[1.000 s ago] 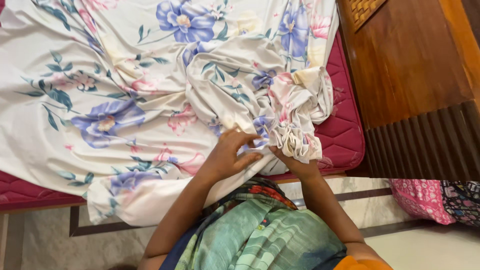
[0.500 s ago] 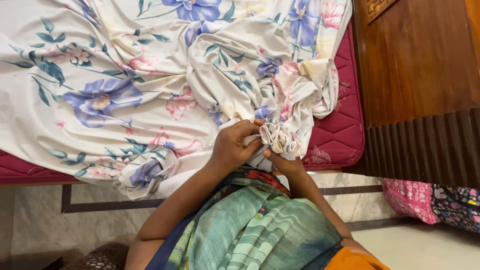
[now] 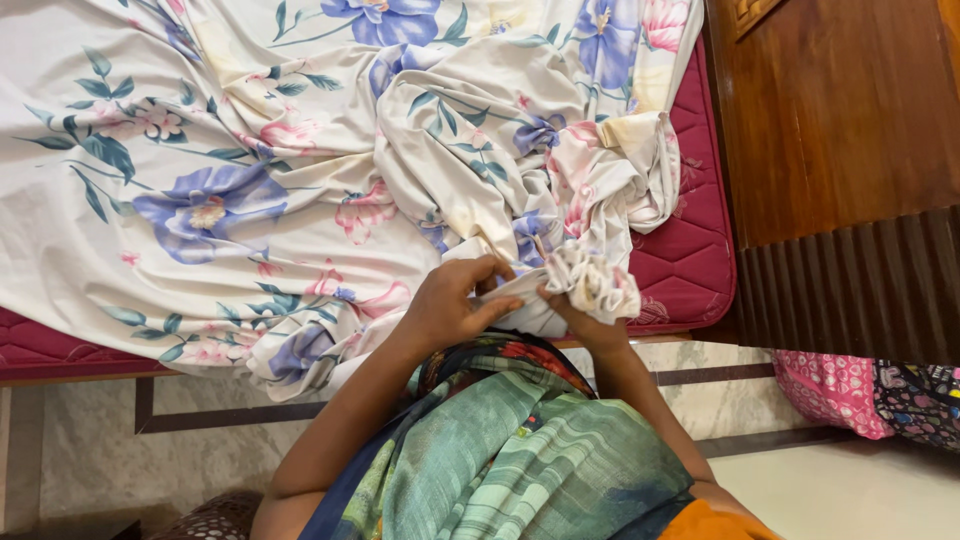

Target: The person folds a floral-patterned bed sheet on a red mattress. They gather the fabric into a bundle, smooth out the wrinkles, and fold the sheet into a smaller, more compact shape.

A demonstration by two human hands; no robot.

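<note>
A cream bed sheet (image 3: 250, 150) printed with blue and pink flowers lies rumpled over a maroon quilted mattress (image 3: 690, 260). At its near right corner the gathered, elasticated edge (image 3: 590, 280) is bunched up. My right hand (image 3: 580, 320) grips that bunch from below. My left hand (image 3: 455, 300) pinches the sheet's edge just left of it, fingers curled on the fabric. Both hands sit close together at the mattress's near edge.
A dark wooden headboard (image 3: 830, 130) with a ribbed lower panel stands to the right of the mattress. Pink and dark patterned cloth (image 3: 870, 390) lies on the floor at the right. Marble floor with a dark inlay strip (image 3: 200, 410) runs below the bed.
My left hand went from open on the sheet to pinching its edge. The bunched corner shifted slightly right with my right hand, and more hanging sheet was drawn up onto the bed.
</note>
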